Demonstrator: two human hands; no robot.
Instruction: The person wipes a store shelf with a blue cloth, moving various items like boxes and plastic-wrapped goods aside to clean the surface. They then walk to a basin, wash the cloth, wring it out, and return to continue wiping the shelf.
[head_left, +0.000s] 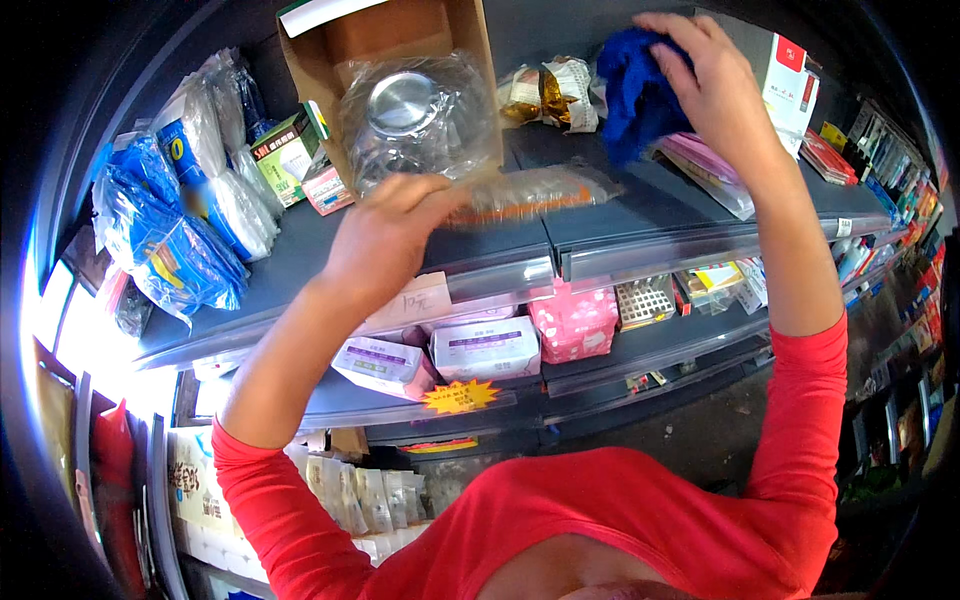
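Observation:
My left hand (386, 232) grips one end of a clear plastic packet (536, 199) with an orange strip along it, blurred and held above the upper shelf (487, 247). In my right hand (716, 86) is a crumpled blue cloth (634, 97), hanging over the back of that shelf. An open cardboard box (484, 52) stands behind my left hand. Round shiny metalware (403, 103) wrapped in clear plastic fills the box. Just left of the cloth sits a paper-and-gold-foil wrapped item (559, 94). Pink packets (697, 157) lie below my right hand.
Blue plastic-bagged goods (169, 240) and a light-bulb carton (285, 161) occupy the shelf's left end. A white-and-red box (787, 94) stands at right. The lower shelf (600, 371) holds white packs (487, 349) and a pink pack (576, 322). Clear edge strips (675, 251) line the shelf fronts.

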